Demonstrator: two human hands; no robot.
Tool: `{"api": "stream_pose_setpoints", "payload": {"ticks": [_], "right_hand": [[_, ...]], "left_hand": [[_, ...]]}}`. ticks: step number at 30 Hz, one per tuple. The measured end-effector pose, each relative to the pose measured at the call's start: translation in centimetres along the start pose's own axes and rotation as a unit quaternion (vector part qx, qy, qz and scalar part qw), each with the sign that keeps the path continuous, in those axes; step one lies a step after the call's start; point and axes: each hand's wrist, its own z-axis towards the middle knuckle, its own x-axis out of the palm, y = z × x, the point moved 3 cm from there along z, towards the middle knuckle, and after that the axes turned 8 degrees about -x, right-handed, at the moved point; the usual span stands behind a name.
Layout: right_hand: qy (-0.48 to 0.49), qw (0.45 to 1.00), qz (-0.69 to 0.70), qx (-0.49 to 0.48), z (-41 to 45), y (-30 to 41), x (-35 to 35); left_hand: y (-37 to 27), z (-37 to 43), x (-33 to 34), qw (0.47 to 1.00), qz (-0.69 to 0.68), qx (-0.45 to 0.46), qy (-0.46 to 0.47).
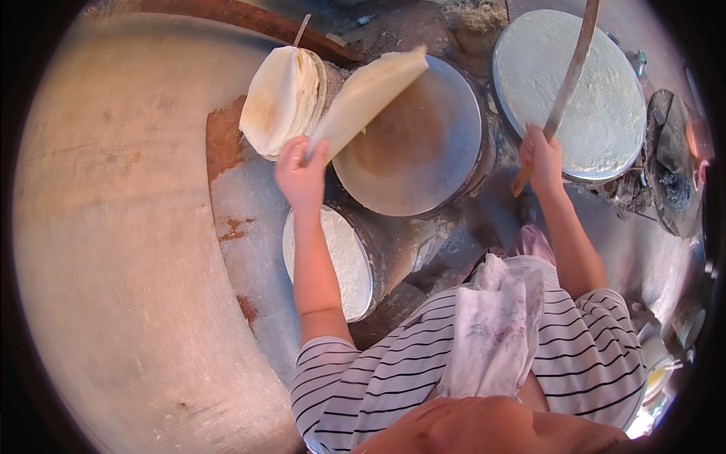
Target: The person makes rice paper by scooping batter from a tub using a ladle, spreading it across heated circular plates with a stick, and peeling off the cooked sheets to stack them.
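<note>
My left hand [300, 176] pinches the near end of a thin, pale flatbread [366, 105]. The sheet stretches up and right across the left part of a round griddle [431, 164], partly lifted, leaving the browned middle bare. In my right hand [543, 162] is a long wooden stick [572, 76], its upper length passing above a second round griddle [522, 68] spread with pale batter. Close beyond my left hand stands a stack of thin flatbreads [269, 102]. Below my left forearm, which partly hides it, sits a round vessel of white batter [347, 267].
A wide, worn curved wall or floor surface [125, 227] fills the left side. A reddish beam [255, 22] runs along the top. Charred pieces [669, 142] lie right of the batter-covered griddle. A stained cloth [493, 329] hangs over my striped shirt.
</note>
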Motion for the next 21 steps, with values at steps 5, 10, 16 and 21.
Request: {"api": "stream_pose_setpoints", "payload": {"ticks": [5,10,16,21], "right_hand": [[0.013,0.998,-0.066,0.015,0.0,0.5,0.4],[0.030,0.993,-0.113,-0.007,0.4,2.4,0.6],[0.081,0.985,-0.151,-0.032,1.0,2.7,3.3],[0.075,0.982,-0.171,0.001,5.2,3.4,4.9]], "left_hand": [[0.4,-1.0,0.0,0.996,0.002,0.081,0.032],[0.1,7.4,-4.8,0.981,-0.090,-0.164,0.049],[11.9,18.5,-12.1,0.922,-0.341,-0.166,-0.083],[31.1,20.3,-7.7,0.765,-0.498,-0.348,-0.213]]}}
